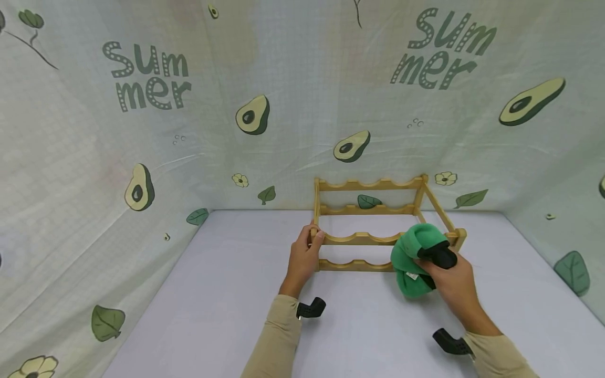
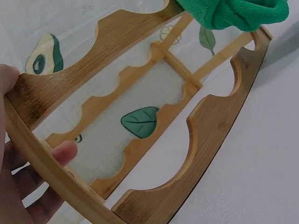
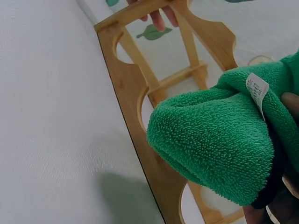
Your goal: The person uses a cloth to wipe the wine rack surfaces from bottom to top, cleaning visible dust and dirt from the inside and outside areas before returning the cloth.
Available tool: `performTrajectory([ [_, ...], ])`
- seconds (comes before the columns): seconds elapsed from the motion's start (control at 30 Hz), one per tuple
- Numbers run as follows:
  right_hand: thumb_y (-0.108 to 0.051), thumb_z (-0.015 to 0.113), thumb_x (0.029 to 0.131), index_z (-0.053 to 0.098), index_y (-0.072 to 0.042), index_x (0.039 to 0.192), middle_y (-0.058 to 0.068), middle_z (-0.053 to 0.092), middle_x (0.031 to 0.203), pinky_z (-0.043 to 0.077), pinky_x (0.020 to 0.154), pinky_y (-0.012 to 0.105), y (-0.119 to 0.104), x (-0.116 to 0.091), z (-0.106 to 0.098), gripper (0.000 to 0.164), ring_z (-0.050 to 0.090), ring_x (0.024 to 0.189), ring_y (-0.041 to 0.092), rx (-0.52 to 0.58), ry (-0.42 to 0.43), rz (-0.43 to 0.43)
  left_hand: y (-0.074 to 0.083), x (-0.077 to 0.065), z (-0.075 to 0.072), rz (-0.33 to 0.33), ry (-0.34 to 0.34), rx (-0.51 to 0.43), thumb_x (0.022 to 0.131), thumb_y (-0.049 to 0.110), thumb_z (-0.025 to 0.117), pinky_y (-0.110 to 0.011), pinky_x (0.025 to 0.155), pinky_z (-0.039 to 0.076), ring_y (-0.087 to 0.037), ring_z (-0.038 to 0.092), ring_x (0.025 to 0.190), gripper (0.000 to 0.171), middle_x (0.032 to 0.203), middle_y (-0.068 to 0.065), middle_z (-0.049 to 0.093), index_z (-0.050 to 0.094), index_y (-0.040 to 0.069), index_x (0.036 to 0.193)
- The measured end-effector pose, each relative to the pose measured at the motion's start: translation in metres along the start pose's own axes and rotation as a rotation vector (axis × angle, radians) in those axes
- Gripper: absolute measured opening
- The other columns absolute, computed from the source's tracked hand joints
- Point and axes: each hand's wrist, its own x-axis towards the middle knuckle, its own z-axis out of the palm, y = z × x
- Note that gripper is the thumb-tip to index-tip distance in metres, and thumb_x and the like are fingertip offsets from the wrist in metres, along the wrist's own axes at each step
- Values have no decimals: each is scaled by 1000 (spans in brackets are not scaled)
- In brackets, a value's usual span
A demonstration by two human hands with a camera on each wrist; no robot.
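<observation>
A light wooden rack [image 1: 359, 239] with scalloped rails stands on the white table. My left hand [image 1: 302, 254] grips its left front corner; in the left wrist view the fingers [image 2: 65, 151] reach behind the end bar. My right hand [image 1: 456, 283] holds a bunched green fluffy cloth [image 1: 413, 257] with black parts, at the front right of the rack. The cloth hides part of the front rails. A white label [image 3: 257, 91] shows on the cloth in the right wrist view. Most of the right hand is hidden there behind the cloth.
A pale curtain [image 1: 302, 68] printed with avocados, leaves and lettering hangs behind and beside the table [image 1: 227, 304]. The back of the rack stands close to it. A black wrist camera [image 1: 312, 308] sticks out by the left sleeve, another wrist camera [image 1: 449, 342] by the right.
</observation>
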Motion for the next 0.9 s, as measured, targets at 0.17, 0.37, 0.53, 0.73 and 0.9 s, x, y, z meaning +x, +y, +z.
performTrajectory([
  [0.17, -28, 81, 87, 61, -4, 125, 1, 63, 115, 45, 79, 16, -5, 1, 8, 49, 55, 100, 1, -11, -18, -40, 0, 0, 0, -7, 5, -4, 103, 46, 53, -42, 86, 51, -17, 64, 99, 27, 102, 0, 68, 59, 21, 113],
  [0.37, -27, 82, 86, 64, -5, 123, 2, 66, 114, 46, 80, 17, -11, 1, 18, 47, 58, 99, 1, -6, -29, -58, -2, 0, 1, -7, 8, -11, 102, 47, 53, -41, 85, 50, -16, 63, 96, 28, 100, 0, 68, 60, 22, 112],
  [0.53, -27, 81, 87, 62, -4, 126, 3, 66, 115, 48, 80, 17, -14, 2, 25, 50, 60, 100, 1, 50, -41, -52, -2, 0, 0, 5, 7, -15, 102, 48, 54, -41, 85, 50, -15, 64, 96, 28, 100, 0, 68, 60, 22, 112],
  [0.73, -25, 81, 87, 60, -5, 130, 3, 66, 118, 48, 82, 17, -17, 2, 33, 51, 60, 101, 3, 89, -52, -50, -2, 0, -1, 19, 11, -11, 102, 46, 55, -38, 81, 50, -15, 63, 92, 27, 95, 1, 68, 61, 21, 111],
  [0.9, -17, 82, 85, 66, -2, 119, 4, 70, 109, 49, 81, 19, -19, 3, 42, 40, 63, 98, 7, 113, -45, -130, -2, 1, -1, 26, 23, -7, 101, 47, 56, -37, 79, 50, -14, 62, 88, 28, 91, 2, 67, 61, 22, 110],
])
